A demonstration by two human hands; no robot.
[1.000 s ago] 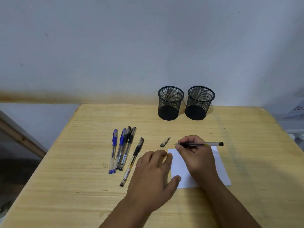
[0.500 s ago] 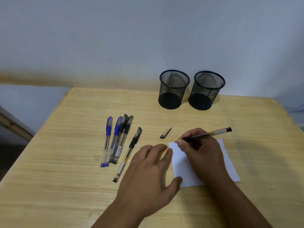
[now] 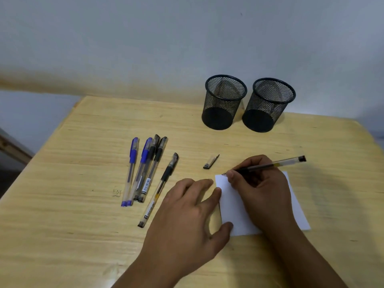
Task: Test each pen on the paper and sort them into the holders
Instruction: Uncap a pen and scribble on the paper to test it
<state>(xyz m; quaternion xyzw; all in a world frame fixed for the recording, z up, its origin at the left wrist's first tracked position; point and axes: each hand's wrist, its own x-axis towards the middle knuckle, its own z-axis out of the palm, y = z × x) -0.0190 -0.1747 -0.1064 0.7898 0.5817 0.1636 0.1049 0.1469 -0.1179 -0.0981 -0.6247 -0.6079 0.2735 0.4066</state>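
My right hand (image 3: 262, 190) grips an uncapped black pen (image 3: 278, 163), its tip at the top left corner of a small white paper (image 3: 233, 213). My left hand (image 3: 187, 221) lies flat, fingers spread, pressing the paper's left edge. The pen's cap (image 3: 211, 162) lies on the table just beyond the paper. To the left lie two blue pens (image 3: 133, 169), two black pens (image 3: 152, 169) beside them, and one more black pen (image 3: 159, 190) closer to my left hand. Two black mesh holders, the left holder (image 3: 223, 102) and the right holder (image 3: 268, 104), stand at the back, both with nothing visible inside.
Everything sits on a light wooden table (image 3: 72, 204) pushed against a pale wall. The table's left edge and far left corner are in view; a wooden rail (image 3: 14, 150) shows beyond the left edge.
The view has tilted and shifted, so the holders sit higher and further right. My right hand has brought the pen tip down to the paper's corner. My left hand stays on the paper.
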